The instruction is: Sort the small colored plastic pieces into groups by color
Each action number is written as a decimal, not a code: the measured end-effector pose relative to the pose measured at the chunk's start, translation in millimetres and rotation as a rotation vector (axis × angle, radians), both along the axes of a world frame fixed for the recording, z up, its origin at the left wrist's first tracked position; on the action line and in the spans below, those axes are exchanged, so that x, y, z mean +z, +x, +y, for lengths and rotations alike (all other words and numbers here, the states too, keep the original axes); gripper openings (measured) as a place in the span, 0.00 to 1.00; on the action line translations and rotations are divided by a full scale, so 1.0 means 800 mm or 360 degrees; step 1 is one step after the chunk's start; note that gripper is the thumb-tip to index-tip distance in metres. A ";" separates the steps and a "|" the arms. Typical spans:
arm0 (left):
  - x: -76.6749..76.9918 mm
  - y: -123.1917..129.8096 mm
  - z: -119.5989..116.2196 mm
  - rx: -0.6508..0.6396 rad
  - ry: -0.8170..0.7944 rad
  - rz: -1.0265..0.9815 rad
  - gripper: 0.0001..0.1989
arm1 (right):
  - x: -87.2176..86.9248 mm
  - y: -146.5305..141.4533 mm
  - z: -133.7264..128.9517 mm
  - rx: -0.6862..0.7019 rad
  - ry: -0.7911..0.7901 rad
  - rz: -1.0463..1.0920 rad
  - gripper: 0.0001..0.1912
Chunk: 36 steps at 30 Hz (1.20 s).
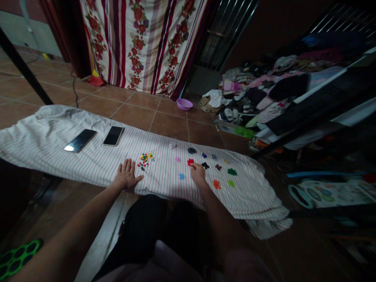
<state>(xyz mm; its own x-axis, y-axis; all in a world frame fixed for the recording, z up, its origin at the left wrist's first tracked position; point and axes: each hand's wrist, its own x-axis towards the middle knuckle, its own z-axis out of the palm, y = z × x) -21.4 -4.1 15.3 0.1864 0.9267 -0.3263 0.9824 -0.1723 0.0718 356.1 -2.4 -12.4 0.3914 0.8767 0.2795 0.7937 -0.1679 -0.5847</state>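
My left hand (127, 174) lies flat on the striped cloth (96, 166), fingers spread and holding nothing. Just beyond its fingertips is a loose mixed heap of tiny pieces (146, 159) in red, yellow, green and blue. My right hand (198, 172) has its fingers drawn together at the edge of a small red pile (190, 161); whether a piece is pinched there is too small to tell. Around it sit single-colour piles, among them light blue (181, 176), pink (178, 159), black (205, 165), orange (216, 184), dark green (232, 171) and lime green (231, 183).
Two phones, a larger one (80, 140) and a smaller one (114, 136), rest on the cloth at left. Beyond the cloth, a purple basin (184, 104) stands on the tiled floor before a flowered curtain (141, 47). Heaped clothes (258, 90) fill the right side.
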 end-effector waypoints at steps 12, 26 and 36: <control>-0.002 -0.001 0.000 -0.0007 0.0011 -0.0012 0.50 | 0.014 -0.025 0.008 0.0107 0.0138 -0.0074 0.17; -0.003 -0.001 0.000 -0.0015 0.0047 -0.0058 0.50 | 0.025 -0.186 0.023 0.0845 -0.0166 -0.0004 0.14; 0.005 0.001 -0.003 -0.0018 0.0030 -0.0067 0.49 | 0.036 -0.248 0.052 0.0881 -0.0351 -0.0136 0.15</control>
<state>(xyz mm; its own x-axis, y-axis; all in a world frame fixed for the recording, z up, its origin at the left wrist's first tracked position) -20.2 -6.2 19.2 0.2102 0.9303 -0.3005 0.9765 -0.1851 0.1100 157.5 39.0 16.4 -0.1560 0.9846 0.0784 0.8404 0.1740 -0.5133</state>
